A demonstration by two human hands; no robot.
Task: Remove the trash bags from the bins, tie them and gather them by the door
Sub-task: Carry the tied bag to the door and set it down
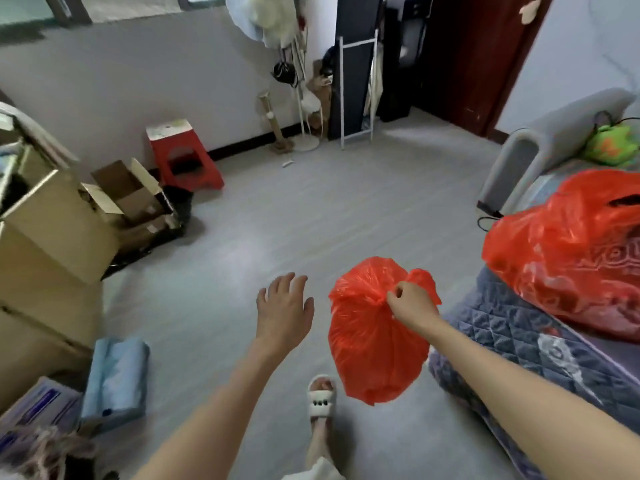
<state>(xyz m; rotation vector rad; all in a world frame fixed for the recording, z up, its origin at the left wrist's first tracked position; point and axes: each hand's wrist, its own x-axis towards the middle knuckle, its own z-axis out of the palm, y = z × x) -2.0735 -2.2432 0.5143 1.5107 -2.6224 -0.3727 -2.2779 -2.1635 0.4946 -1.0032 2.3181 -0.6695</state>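
Observation:
A filled red trash bag (370,344) hangs above the grey floor in front of me, its neck gathered. My right hand (410,306) is closed around that neck and holds the bag up. To the left of the bag, my left hand (284,310) is spread with its fingers apart and holds nothing. A second, larger red plastic bag (568,258) lies on the bed at the right. The dark red door (478,57) stands at the far right end of the room.
Cardboard boxes (55,233) pile up at the left, with a red stool (183,157) behind them. A blue pack (114,379) lies on the floor at lower left. A bed with a quilted cover (540,344) fills the right. A coat stand (304,81) and rack (356,88) stand by the far wall.

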